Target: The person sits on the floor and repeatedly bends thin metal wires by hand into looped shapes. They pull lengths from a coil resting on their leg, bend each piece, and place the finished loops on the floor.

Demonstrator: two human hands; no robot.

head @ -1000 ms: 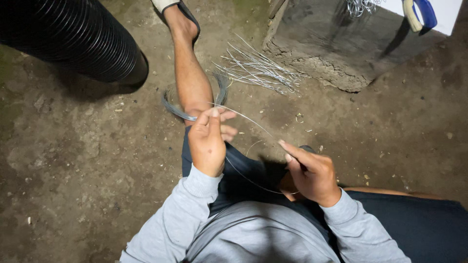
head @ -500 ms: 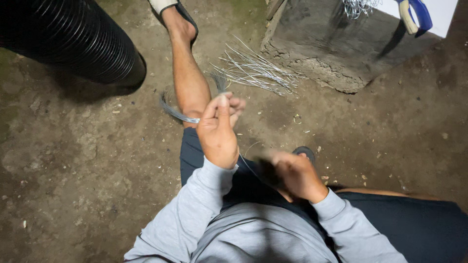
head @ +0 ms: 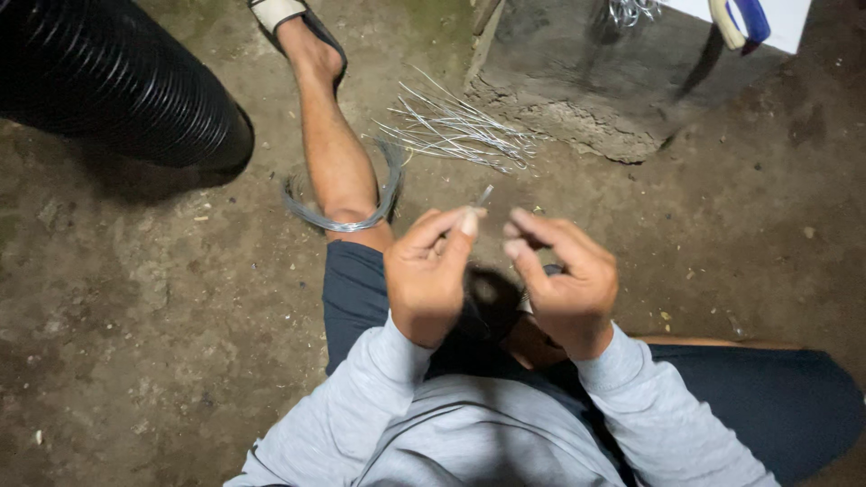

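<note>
Wire (head: pixel 483 196), a short thin piece, sticks up from the left hand (head: pixel 427 277), pinched in its thumb-and-finger grip. Right hand (head: pixel 561 277) hovers just beside, fingers curled, grip released. Wire coil (head: pixel 336 219) rings the outstretched leg (head: pixel 336 158).

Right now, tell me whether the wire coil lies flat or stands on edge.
Flat. The wire coil lies on the dirt floor, looped around the lower leg, its ring showing on both sides of the leg.

Both hands (head: pixel 501 275) now raised together, pinching wire (head: pixel 483 196)
</note>
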